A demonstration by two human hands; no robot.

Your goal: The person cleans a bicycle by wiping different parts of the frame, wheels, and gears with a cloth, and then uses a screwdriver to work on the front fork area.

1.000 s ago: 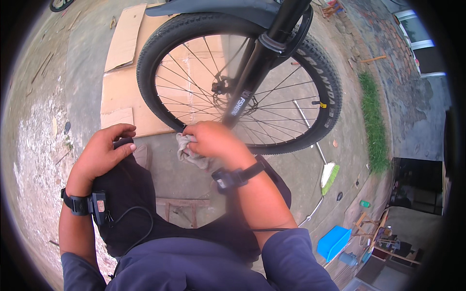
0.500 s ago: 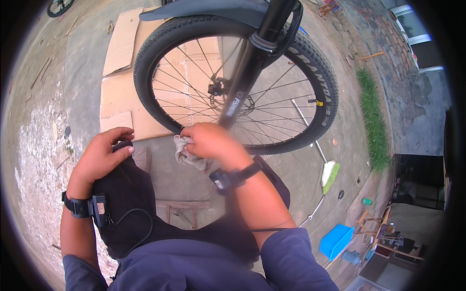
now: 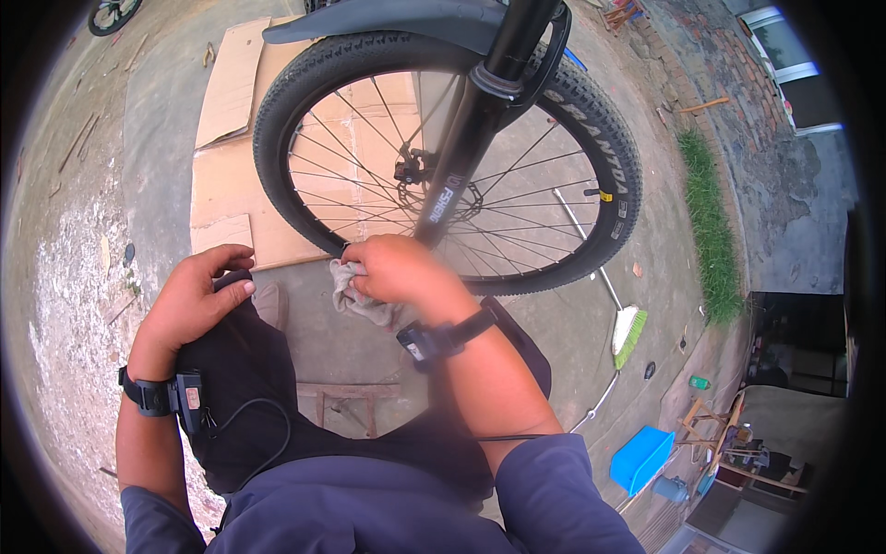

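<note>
In front of me stands a bicycle front wheel (image 3: 441, 185) with a knobby black tyre, thin spokes and a disc rotor, below a black fork (image 3: 461, 148) and a grey mudguard (image 3: 388, 26). My right hand (image 3: 399, 268) is closed on a crumpled greyish rag (image 3: 358, 295), at the near lower edge of the tyre. Whether the rag presses on the rim is hidden by the hand. My left hand (image 3: 198, 294) rests on my left knee, holding nothing, its fingers loosely bent and its thumb apart.
Flattened cardboard (image 3: 231, 198) lies under and left of the wheel. A green-bristled broom (image 3: 628, 334) lies on the concrete to the right, near a blue bin (image 3: 640, 460). A low wooden stool (image 3: 346, 391) shows between my legs. Grass (image 3: 708, 231) lines the wall at right.
</note>
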